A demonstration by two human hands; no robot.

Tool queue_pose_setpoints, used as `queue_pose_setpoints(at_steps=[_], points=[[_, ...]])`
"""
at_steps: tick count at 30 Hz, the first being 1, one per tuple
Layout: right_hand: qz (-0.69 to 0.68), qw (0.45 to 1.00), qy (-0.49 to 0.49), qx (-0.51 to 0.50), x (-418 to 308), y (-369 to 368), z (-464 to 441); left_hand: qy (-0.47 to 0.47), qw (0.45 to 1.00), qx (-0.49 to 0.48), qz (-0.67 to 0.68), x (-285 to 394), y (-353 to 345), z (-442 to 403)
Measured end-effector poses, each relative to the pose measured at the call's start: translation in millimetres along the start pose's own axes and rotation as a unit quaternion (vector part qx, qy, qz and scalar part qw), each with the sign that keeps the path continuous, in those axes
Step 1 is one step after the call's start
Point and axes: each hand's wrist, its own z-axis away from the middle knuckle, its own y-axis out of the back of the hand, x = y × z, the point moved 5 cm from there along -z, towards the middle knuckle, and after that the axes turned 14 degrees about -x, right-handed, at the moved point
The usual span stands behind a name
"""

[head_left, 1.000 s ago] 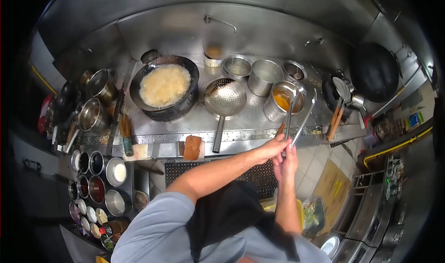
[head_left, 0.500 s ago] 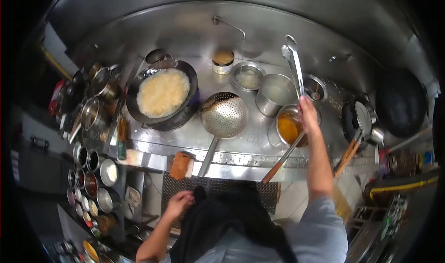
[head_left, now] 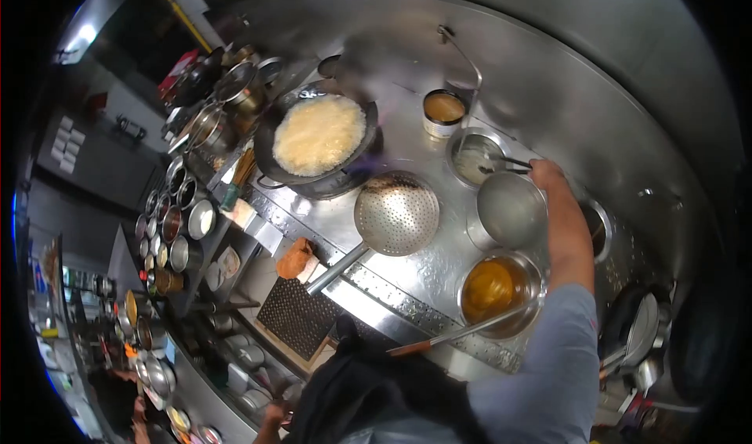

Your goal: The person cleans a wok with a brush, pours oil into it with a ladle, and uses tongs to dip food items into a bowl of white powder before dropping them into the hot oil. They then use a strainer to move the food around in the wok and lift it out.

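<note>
My right hand (head_left: pixel 546 174) is closed around metal tongs (head_left: pixel 513 161), whose tips reach into a small round pot (head_left: pixel 450 153) under the thin tap. A larger metal pot (head_left: pixel 511 209) stands just below that hand. My left hand (head_left: pixel 276 413) hangs low at the bottom edge, beside the lower shelf; its fingers are too small and dim to read. On the left of the steel range, a black wok (head_left: pixel 265 156) holds pale, bubbling food (head_left: pixel 319 135). A perforated skimmer (head_left: pixel 397 213) lies flat in the middle, handle towards me.
A ladle (head_left: pixel 470 333) with a wooden handle rests across a pot of orange liquid (head_left: pixel 489 290). Behind stands an open can (head_left: pixel 444 109). A brown cloth (head_left: pixel 294 258) and a bamboo brush (head_left: pixel 241 170) lie along the front left. Several seasoning containers (head_left: pixel 179 252) stand at left.
My right hand has brought the tongs from upright above the range down into the small pot. My left hand has dropped lower. The view has turned.
</note>
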Motion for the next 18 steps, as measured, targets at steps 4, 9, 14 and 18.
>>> queue_pose_setpoints(at_steps=[4,9,14,18], points=[[0.101,0.993,0.003,-0.064,10.8,-27.9,-58.5,0.099,0.913,-0.009,0.396,29.8,-19.4,40.7],[0.062,0.997,0.036,-0.038,-2.5,-18.3,-65.1,0.177,0.789,-0.051,0.586,52.0,-24.0,41.0],[0.050,0.998,0.020,-0.034,-13.7,-14.5,-51.7,0.170,0.790,-0.026,0.588,42.7,-36.8,19.9],[0.120,0.991,0.012,-0.057,-11.0,-7.7,-56.6,0.011,0.983,0.035,0.181,43.6,-18.7,-7.6]])
